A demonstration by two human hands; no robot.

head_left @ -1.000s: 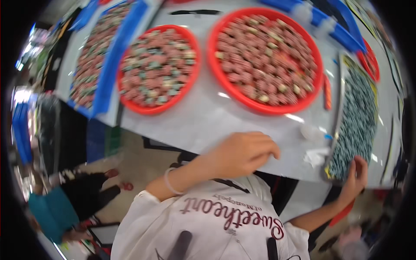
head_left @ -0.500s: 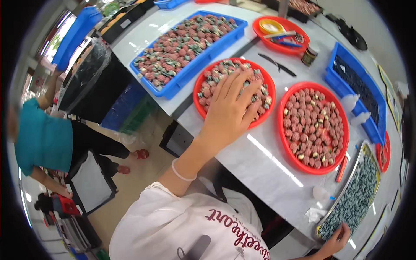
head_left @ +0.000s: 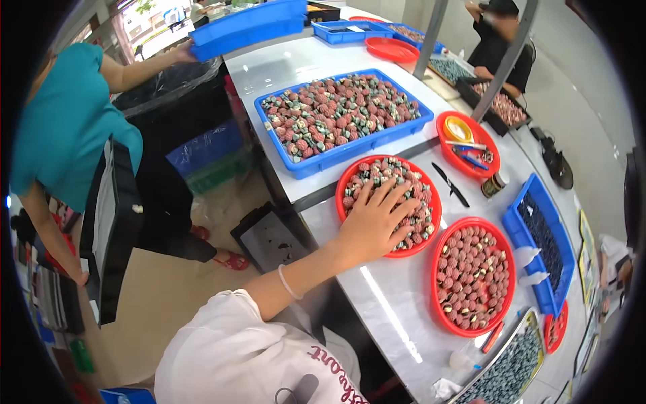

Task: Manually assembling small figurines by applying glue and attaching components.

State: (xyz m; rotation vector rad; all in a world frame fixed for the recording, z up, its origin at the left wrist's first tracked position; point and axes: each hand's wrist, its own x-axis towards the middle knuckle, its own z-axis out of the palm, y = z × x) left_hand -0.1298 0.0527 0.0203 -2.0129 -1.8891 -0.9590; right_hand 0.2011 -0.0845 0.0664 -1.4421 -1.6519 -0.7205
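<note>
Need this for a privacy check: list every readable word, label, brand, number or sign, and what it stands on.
White T-shirt: dark red lettering, cut off by folds and frame; not copied out here.
Small jar: markings too small to read.
I can read nothing else.

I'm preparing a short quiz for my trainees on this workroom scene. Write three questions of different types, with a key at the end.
1. Multiple choice: what is the left hand spread over?
A) The yellow dish
B) The red bowl of pink and green pieces
C) The large blue tray on the table

2. True or false: the knife lies on the white table.

3. Short answer: which two things does the person in the teal shirt hold?

Key:
1. B
2. True
3. A raised blue tray and a black tray
</note>
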